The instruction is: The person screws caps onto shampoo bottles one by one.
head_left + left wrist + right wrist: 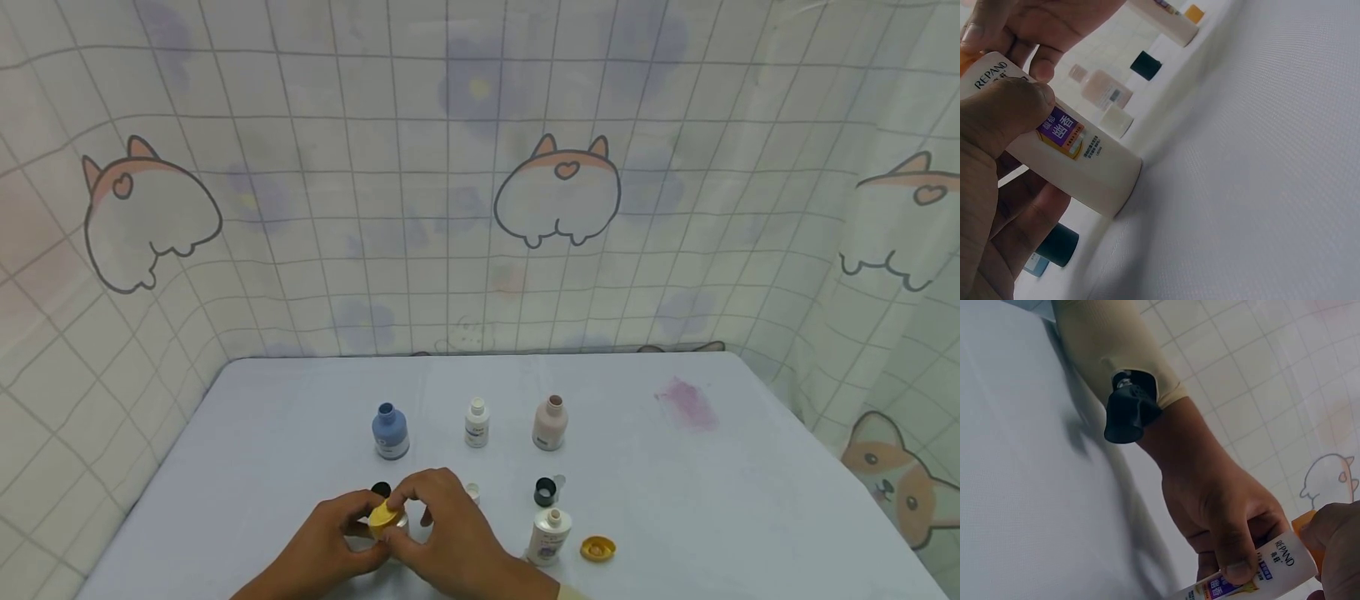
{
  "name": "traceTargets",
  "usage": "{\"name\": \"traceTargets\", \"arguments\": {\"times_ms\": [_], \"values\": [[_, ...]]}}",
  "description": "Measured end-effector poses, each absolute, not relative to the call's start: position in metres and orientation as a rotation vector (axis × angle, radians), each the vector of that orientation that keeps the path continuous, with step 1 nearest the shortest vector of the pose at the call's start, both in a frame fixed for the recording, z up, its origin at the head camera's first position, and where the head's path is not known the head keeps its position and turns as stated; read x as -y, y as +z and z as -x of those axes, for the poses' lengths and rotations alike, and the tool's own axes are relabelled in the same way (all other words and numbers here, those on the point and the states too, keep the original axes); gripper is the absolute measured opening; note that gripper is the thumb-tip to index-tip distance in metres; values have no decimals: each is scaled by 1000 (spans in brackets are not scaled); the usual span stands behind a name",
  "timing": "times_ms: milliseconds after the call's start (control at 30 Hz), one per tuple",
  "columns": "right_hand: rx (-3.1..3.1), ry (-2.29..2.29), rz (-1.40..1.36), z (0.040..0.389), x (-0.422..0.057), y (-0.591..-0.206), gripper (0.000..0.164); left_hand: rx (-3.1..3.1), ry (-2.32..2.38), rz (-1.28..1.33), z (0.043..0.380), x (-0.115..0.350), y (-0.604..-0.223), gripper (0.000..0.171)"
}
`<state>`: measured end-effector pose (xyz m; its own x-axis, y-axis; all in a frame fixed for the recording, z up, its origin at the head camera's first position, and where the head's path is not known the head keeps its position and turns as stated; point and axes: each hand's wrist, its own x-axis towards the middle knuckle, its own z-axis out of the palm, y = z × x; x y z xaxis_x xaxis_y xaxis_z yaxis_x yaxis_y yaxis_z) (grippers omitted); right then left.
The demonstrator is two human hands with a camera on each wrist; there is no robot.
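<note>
In my left hand (337, 533) I grip a white bottle (1085, 162) with a purple label and the word REPAND, its base close over the white table in the left wrist view. The fingers of my right hand (450, 529) pinch the yellow cap (384, 517) on top of this bottle. From the right wrist view, my left thumb presses along the label, and the right hand (1338, 544) covers part of the orange-looking cap. A black cap (381, 489) lies just behind my left fingers, and a white cap (472, 492) shows partly behind my right hand.
Farther back stand an uncapped blue bottle (391, 433), a small white bottle (477, 425) and a pink bottle (551, 425). Right of my hands are an uncapped white bottle (550, 537), a second yellow cap (597, 548) and a dark cap (545, 492). A pink stain (688, 404) marks the table.
</note>
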<state>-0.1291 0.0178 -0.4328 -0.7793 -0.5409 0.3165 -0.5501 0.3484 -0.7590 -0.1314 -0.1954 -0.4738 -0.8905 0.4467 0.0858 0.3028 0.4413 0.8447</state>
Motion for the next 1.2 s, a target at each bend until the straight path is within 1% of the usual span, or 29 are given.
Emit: {"name": "traceTargets", "arguments": {"times_ms": [333, 500, 567, 700, 800, 1000, 1200], "values": [[2567, 1433, -1031, 130, -18, -434, 22, -2565, 1428, -690, 131, 196, -476, 30], [2515, 1431, -1074, 131, -19, -436, 20, -2544, 1488, -743, 133, 197, -478, 33], [2512, 1442, -1072, 131, -20, -437, 24, -2552, 1493, -751, 133, 197, -479, 35], [2551, 1497, -1022, 131, -21, -435, 38, -2568, 1483, -748, 134, 196, -479, 40], [2574, 1532, -1029, 131, -20, -434, 41, -2566, 1489, -752, 134, 197, -479, 44], [2574, 1701, -1165, 133, -21, -434, 48, -2575, 1453, -722, 132, 198, -479, 51], [2566, 1924, -1222, 136, -19, -435, 55, -2606, 1423, -684, 129, 198, -478, 50]]}}
